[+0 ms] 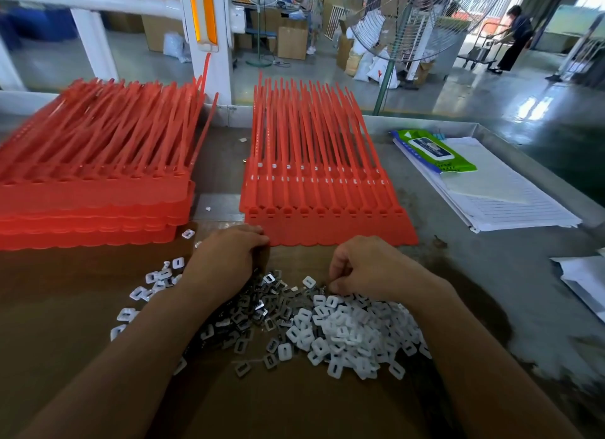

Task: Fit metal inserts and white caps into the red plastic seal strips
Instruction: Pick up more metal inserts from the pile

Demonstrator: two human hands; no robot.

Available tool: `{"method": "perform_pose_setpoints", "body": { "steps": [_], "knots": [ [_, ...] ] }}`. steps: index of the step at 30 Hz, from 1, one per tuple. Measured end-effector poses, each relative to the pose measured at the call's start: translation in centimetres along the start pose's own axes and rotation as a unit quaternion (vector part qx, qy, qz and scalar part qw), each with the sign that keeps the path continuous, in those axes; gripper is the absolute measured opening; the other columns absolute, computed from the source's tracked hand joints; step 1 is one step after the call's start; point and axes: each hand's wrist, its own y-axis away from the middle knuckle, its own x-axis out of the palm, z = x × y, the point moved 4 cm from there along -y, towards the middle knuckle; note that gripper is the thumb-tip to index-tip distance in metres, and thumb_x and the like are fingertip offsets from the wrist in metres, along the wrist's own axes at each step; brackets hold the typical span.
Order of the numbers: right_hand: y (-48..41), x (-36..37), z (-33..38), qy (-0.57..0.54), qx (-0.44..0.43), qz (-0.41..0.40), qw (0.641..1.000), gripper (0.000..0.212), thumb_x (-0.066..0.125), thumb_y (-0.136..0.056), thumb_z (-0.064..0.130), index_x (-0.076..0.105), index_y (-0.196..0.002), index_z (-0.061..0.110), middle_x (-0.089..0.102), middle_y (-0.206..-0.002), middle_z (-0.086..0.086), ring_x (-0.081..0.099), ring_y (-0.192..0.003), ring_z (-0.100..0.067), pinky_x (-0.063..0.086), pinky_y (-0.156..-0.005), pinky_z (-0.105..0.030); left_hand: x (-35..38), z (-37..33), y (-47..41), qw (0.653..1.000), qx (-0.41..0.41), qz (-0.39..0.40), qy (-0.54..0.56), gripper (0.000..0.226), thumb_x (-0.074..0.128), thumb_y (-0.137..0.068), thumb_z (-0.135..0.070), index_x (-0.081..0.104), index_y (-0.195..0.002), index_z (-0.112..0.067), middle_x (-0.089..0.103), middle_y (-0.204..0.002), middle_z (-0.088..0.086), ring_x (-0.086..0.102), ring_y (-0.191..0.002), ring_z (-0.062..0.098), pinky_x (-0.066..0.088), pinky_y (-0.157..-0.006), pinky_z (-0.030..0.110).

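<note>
Brown cardboard covers the near part of a metal table (510,275) in a big workshop. Two piles sit on the cardboard: dark metal inserts (252,311) in the middle and white caps (357,330) to their right.

The left hand (226,258) rests at the far edge of the insert pile, fingers curled down. Its fingertips touch the near left corner of the red seal strips (327,206) in the middle. I cannot tell if it holds anything.

The right hand (370,268) is curled at the far edge of the white caps, with thumb and fingertips pinched close. What it pinches is too small to see.

A second, taller stack of red strips (95,189) lies on the left, with a gap of bare table between the stacks. A few caps lie loose there.

On the far right lie lined white papers (510,203) and a green wipes pack (435,150). Its writing is too blurry to read. The table's raised edge runs along the far and right sides.
</note>
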Motion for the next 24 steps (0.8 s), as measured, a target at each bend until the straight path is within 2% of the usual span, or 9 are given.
{"method": "perform_pose_setpoints", "body": {
  "steps": [3,7,10,16,19,24],
  "knots": [
    [0.3,0.0,-0.1,-0.006,-0.006,-0.001,1.0,0.009,0.064,-0.084,0.023,0.061,-0.075,0.022,0.055,-0.07,0.016,0.052,-0.065,0.002,0.039,-0.054,-0.009,0.0,0.1,0.1,1.0,-0.005,0.002,0.003,0.045,0.047,-0.083,0.001,0.056,-0.122,-0.021,0.046,-0.136,-0.007,0.039,-0.127,0.013,0.026,-0.109,0.03],
    [0.8,-0.4,-0.9,-0.192,0.024,-0.03,0.981,0.014,0.053,-0.09,0.012,0.05,-0.078,0.017,0.066,-0.078,0.002,0.064,-0.06,-0.002,0.042,-0.049,-0.011,0.0,0.2,0.1,1.0,-0.003,-0.006,0.005,0.045,0.047,-0.083,0.001,0.057,-0.12,-0.021,0.048,-0.135,-0.006,0.041,-0.126,0.013,0.026,-0.108,0.029],
    [0.9,-0.9,-1.2,-0.255,0.012,-0.071,0.964,0.013,0.059,-0.086,0.008,0.053,-0.077,0.013,0.066,-0.069,0.0,0.064,-0.055,-0.003,0.043,-0.048,-0.009,0.1,0.2,0.2,1.0,-0.001,-0.01,0.01,0.044,0.047,-0.083,0.002,0.058,-0.12,-0.02,0.049,-0.134,-0.006,0.042,-0.125,0.013,0.027,-0.107,0.027],
    [0.3,-0.6,-1.8,-0.28,0.021,-0.102,0.954,0.013,0.075,-0.073,0.013,0.062,-0.073,0.016,0.067,-0.06,0.004,0.065,-0.056,-0.007,0.053,-0.057,-0.016,0.1,0.1,0.2,1.0,-0.003,-0.015,0.017,0.042,0.045,-0.084,0.0,0.059,-0.118,-0.019,0.05,-0.133,-0.005,0.043,-0.124,0.013,0.028,-0.105,0.027],
    [0.0,-0.4,-2.0,-0.29,0.025,-0.104,0.951,0.01,0.073,-0.075,0.011,0.064,-0.072,0.015,0.069,-0.065,0.001,0.067,-0.06,-0.008,0.053,-0.058,-0.015,0.1,0.2,0.2,1.0,-0.003,-0.016,0.018,0.041,0.044,-0.085,-0.001,0.059,-0.119,-0.02,0.049,-0.134,-0.005,0.043,-0.124,0.013,0.028,-0.104,0.026],
    [-0.1,-0.3,-2.1,-0.284,0.021,-0.135,0.949,0.02,0.069,-0.078,0.003,0.062,-0.078,0.021,0.065,-0.074,0.001,0.067,-0.064,-0.011,0.052,-0.058,-0.015,0.2,0.1,0.2,1.0,-0.005,-0.016,0.021,0.041,0.043,-0.086,-0.002,0.059,-0.119,-0.02,0.049,-0.134,-0.005,0.043,-0.124,0.012,0.028,-0.103,0.025]
  ]
}}
